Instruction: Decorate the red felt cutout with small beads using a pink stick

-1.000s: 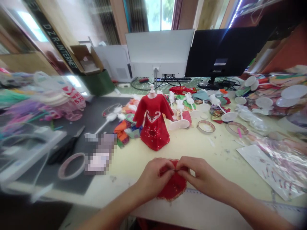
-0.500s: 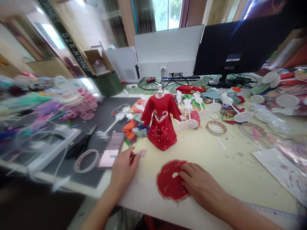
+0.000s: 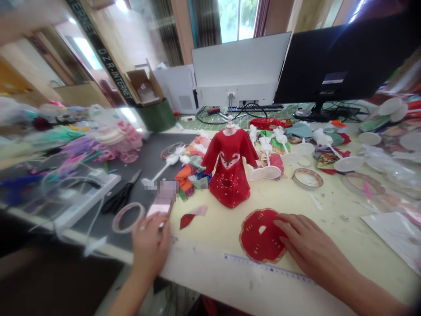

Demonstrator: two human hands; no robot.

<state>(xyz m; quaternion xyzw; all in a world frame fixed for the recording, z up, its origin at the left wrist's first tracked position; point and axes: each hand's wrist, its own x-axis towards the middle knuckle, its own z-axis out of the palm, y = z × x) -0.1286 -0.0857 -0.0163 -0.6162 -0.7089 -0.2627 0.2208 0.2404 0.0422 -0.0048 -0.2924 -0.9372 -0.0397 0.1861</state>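
Note:
My right hand [image 3: 311,248] lies flat on the right side of a round red cloth piece [image 3: 259,235] with a gold edge and a small hole in the middle; the fingers are spread. My left hand [image 3: 149,243] rests near the table's front edge, its fingertips on a blurred phone-like object [image 3: 162,202], fingers loosely apart. A small red and pink scrap [image 3: 192,216] lies between the hands. Behind the cloth stands a small mannequin in a red dress [image 3: 230,171].
Tape rings [image 3: 127,217] and scissors [image 3: 121,197] lie on a black mat at the left. Coloured fabric pieces [image 3: 190,173], white doll stands [image 3: 266,156], a tape ring [image 3: 307,177], plastic bags and two monitors [image 3: 240,68] crowd the back. A ruler [image 3: 263,267] lies along the front edge.
One second ago both hands pinched the red cloth together. My left hand let go, moved left, dropped a small scrap and reached the blurred object. The cloth now lies flat under my right hand.

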